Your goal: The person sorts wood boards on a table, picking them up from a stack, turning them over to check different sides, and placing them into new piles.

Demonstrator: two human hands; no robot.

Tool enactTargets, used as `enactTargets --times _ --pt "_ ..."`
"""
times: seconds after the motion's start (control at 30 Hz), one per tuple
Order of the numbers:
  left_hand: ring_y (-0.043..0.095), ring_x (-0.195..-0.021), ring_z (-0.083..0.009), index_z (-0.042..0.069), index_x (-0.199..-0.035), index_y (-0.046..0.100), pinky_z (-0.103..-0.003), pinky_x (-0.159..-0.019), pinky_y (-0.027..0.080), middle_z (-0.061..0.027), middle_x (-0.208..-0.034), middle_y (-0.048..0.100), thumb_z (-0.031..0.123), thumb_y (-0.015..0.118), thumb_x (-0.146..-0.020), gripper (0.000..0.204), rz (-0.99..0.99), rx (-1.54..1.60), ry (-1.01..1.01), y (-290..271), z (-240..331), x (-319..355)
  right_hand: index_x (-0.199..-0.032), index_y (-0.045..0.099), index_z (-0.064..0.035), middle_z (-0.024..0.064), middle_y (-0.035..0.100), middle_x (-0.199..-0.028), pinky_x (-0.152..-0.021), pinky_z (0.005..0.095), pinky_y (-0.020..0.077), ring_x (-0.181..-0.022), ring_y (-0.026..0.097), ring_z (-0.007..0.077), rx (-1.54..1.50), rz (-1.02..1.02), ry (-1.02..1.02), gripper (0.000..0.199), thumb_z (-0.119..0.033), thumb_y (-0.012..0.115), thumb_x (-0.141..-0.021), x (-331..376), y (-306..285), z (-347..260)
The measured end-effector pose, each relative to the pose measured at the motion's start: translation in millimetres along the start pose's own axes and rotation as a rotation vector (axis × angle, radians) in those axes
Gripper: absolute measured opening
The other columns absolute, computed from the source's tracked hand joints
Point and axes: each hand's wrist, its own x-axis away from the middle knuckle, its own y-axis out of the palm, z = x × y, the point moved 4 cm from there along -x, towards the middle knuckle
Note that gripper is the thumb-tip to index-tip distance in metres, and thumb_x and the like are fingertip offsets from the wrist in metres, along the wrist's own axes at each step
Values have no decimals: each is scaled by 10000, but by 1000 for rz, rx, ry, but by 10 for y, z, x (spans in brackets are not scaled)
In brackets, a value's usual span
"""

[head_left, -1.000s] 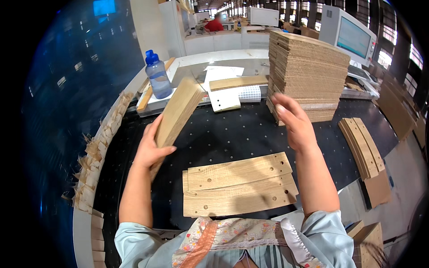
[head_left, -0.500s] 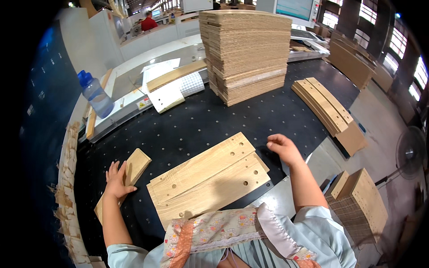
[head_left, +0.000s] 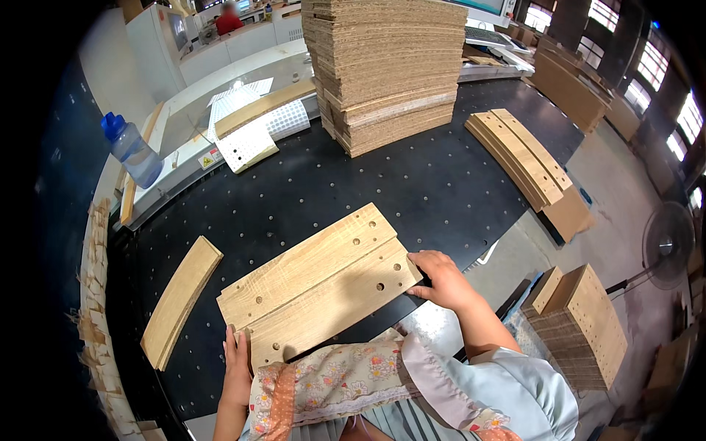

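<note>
Two light wooden boards with drilled holes lie side by side on the black table in front of me, the far board (head_left: pixel 316 253) and the near board (head_left: pixel 331 301). My left hand (head_left: pixel 237 371) rests its straight fingers against the left end of the near board. At that board's right end, my right hand (head_left: pixel 445 283) has its thumb and bent fingers closed about the corner. Further left, a small stack of curved wooden strips (head_left: pixel 182 301) lies apart from both hands.
A tall stack of boards (head_left: pixel 386 73) stands at the back of the table (head_left: pixel 294 198). Curved drilled pieces (head_left: pixel 515 158) lie at the right edge. Back left are a blue-capped bottle (head_left: pixel 134 151) and papers (head_left: pixel 246 143). More boards (head_left: pixel 577 327) and a fan (head_left: pixel 668 244) stand right.
My left hand has left the curved strips and moved right to the near board's left end. My right hand has come down and left onto its right end. The view has shifted slightly.
</note>
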Motion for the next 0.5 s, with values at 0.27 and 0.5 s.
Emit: enactTargets --times 0.27,0.5 --pt "282 -1338 -369 54 -1394 310 -380 -1056 300 -260 -1460 208 148 789 -669 874 247 176 -158 -66 235 -2 -1204 523 -25 162 583 -1138 -941 418 405 -1113 500 363 -68 30 12 645 -127 779 -621 -117 72 61" --pt "351 -1301 -352 63 -1287 471 -385 -1036 329 -234 -1406 335 -39 784 -493 860 321 301 -83 44 108 50 -1195 519 -8 185 579 -1113 -959 428 385 -1131 486 372 -3 -25 -102 632 -115 756 -619 -185 -30 -57"
